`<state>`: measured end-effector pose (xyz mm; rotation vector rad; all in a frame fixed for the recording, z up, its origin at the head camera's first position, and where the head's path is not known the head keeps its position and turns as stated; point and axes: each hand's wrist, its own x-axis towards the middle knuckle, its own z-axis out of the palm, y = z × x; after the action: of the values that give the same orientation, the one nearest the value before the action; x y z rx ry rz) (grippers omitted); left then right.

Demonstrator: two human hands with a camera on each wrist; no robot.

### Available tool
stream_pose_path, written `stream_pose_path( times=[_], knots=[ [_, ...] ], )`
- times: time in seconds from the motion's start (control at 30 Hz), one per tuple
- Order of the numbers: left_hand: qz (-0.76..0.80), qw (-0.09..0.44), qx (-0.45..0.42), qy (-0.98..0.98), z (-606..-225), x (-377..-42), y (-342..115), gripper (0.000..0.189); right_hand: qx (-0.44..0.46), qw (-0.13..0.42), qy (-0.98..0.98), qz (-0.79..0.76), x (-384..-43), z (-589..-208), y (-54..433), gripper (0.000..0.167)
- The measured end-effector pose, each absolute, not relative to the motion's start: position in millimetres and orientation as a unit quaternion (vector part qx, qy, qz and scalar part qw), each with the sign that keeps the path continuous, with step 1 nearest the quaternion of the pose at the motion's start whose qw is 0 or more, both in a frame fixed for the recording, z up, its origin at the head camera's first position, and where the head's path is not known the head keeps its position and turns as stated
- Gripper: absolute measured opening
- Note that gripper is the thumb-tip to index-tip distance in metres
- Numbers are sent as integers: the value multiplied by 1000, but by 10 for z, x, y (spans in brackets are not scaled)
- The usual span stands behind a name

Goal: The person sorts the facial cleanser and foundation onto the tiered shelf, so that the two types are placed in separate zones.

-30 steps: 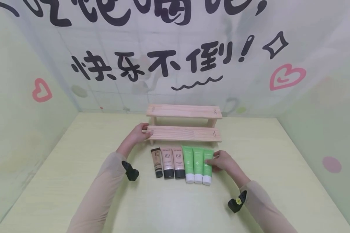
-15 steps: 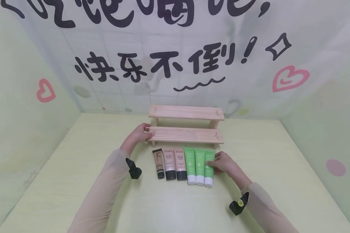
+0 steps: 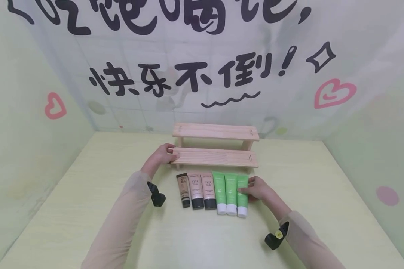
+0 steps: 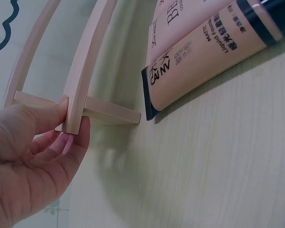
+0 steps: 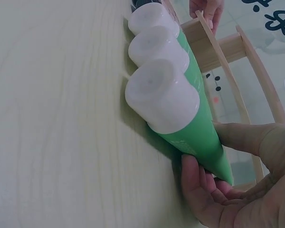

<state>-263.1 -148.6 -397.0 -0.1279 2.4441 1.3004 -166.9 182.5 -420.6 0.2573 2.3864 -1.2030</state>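
Note:
A two-tier wooden rack [image 3: 215, 157] stands at the back of the table. My left hand [image 3: 162, 154] pinches the left end of its lower board; in the left wrist view the thumb [image 4: 54, 116] lies on one face and the fingers curl on the other. My right hand [image 3: 260, 189] holds the rightmost green tube [image 3: 242, 201], white cap toward me. In the right wrist view the thumb [image 5: 240, 137] is on one side of this tube and the fingertips [image 5: 190, 166] on the other. Two more green tubes [image 3: 231, 190] lie alongside it, touching or nearly so.
Left of the green tubes lie two pink BB tubes [image 3: 196, 190] with black caps. A smaller brown foundation tube [image 3: 183, 189] ends the row. The row sits just before the rack. A printed wall cloth [image 3: 175, 108] hangs behind, and side panels [image 3: 373, 157] border the table.
The head view has shifted slightly. Both hands keep their places, the left on the rack's lower board and the right on the end green tube.

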Motion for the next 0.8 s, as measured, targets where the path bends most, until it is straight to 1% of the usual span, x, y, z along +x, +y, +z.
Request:
stream_pose_path(
  times=[0.13, 0.37, 0.6, 0.77, 0.8],
  knots=[
    [468, 185, -52, 863, -3989, -2640, -1442, 56, 101, 221, 861, -448, -1654, -4207, 1856, 64],
    [466, 190, -64, 862, -3968, -2652, -1410, 56, 97, 218, 851, -468, -1635, -4199, 1900, 68],
    [452, 194, -75, 867, -3954, -2649, -1447, 55, 87, 238, 840, -479, -1637, -4183, 1915, 69],
    [453, 198, -77, 866, -3960, -2648, -1460, 56, 61, 252, 832, -491, -1651, -4193, 1968, 76],
    [454, 200, -78, 865, -3961, -2647, -1461, 56, 63, 253, 831, -492, -1651, -4197, 1970, 75]
  ],
)
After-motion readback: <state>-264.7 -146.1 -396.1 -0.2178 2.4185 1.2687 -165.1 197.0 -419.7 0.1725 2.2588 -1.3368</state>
